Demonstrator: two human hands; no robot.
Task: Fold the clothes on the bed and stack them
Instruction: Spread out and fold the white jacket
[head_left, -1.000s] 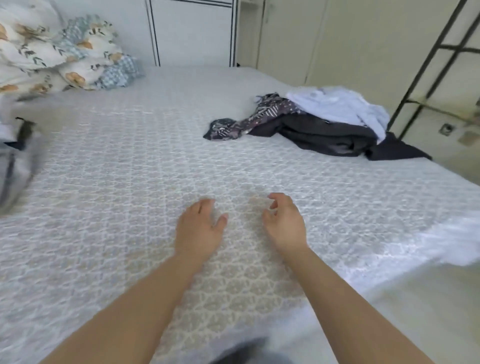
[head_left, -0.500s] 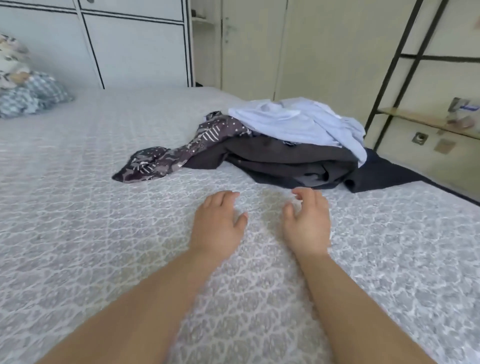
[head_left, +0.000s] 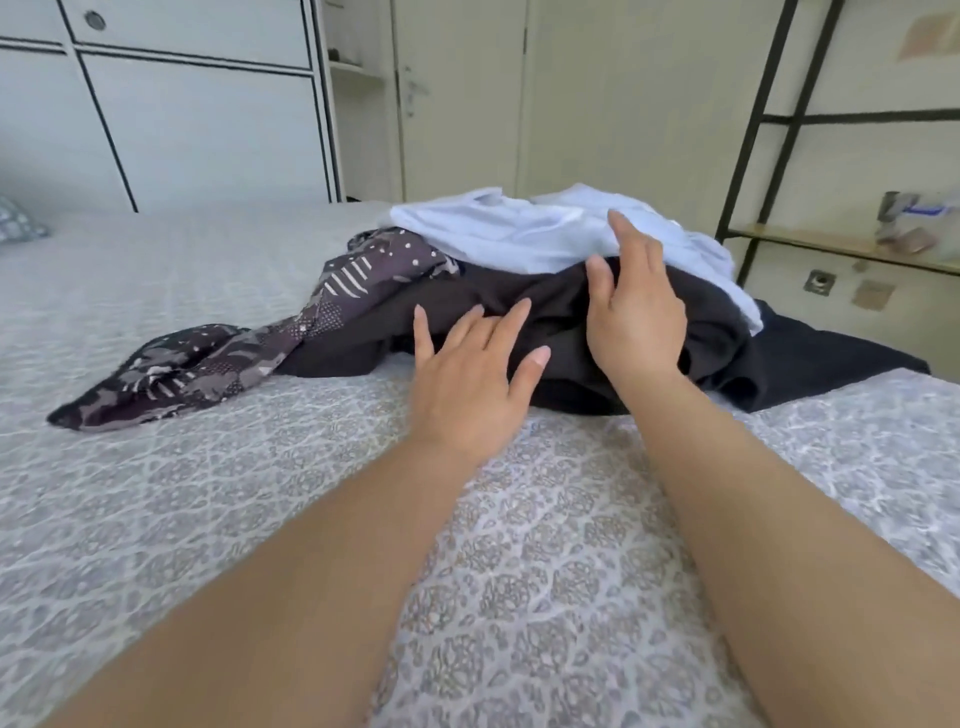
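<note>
From the head camera, a heap of unfolded clothes sits on a wide bed covered with a pale grey quilted spread (head_left: 156, 519) printed in a small floral lattice, and everything else here is placed against that heap. Its top layer is a crumpled light blue cotton shirt (head_left: 519, 234); under it lies a bunched dark charcoal garment (head_left: 498, 296), and a flat dark navy piece (head_left: 831, 358) sticks out of the heap's right side. A long purple-grey patterned cloth with white dots and stripes (head_left: 218, 358) trails out of the heap's left side across the spread. The left hand (head_left: 467, 379) is at the near edge of the heap, palm down, fingers straight and spread wide, its fingertips over the charcoal garment and gripping nothing. The right hand (head_left: 636, 306) is just to the right of it and higher up the heap, fingers straight and close together, reaching the lower hem of the blue shirt; whether it touches the fabric cannot be told. Beyond the heap stands a cream-coloured wardrobe door (head_left: 462, 104), left of the heap's far side are white panelled cupboard fronts with dark trim (head_left: 182, 119), and to the heap's right rises a black metal-framed shelf with a wooden board (head_left: 831, 249).
</note>
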